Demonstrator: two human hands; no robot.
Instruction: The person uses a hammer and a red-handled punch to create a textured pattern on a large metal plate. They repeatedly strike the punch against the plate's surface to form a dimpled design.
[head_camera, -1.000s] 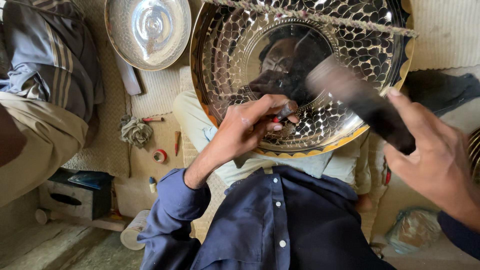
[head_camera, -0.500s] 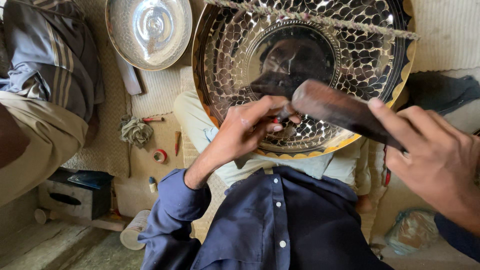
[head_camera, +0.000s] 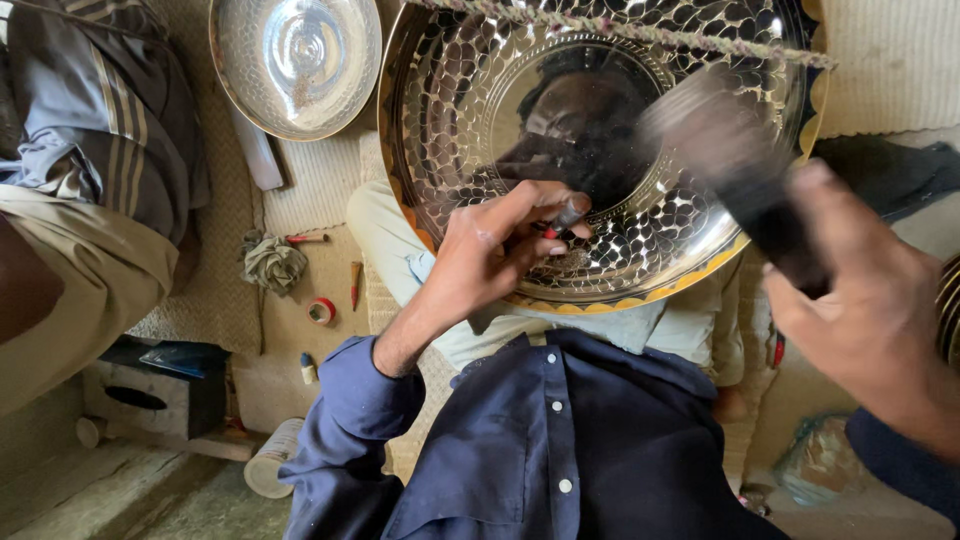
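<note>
A punch (head_camera: 562, 218) is pinched by the left hand (head_camera: 490, 255) against the tray (head_camera: 600, 150); right of it, a blurred hammer (head_camera: 735, 170) is gripped by the right hand (head_camera: 860, 310).

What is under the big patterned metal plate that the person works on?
The large plate rests on the person's lap: pale trousers and a light cloth show beneath its edge. What lies under its middle is covered.
</note>
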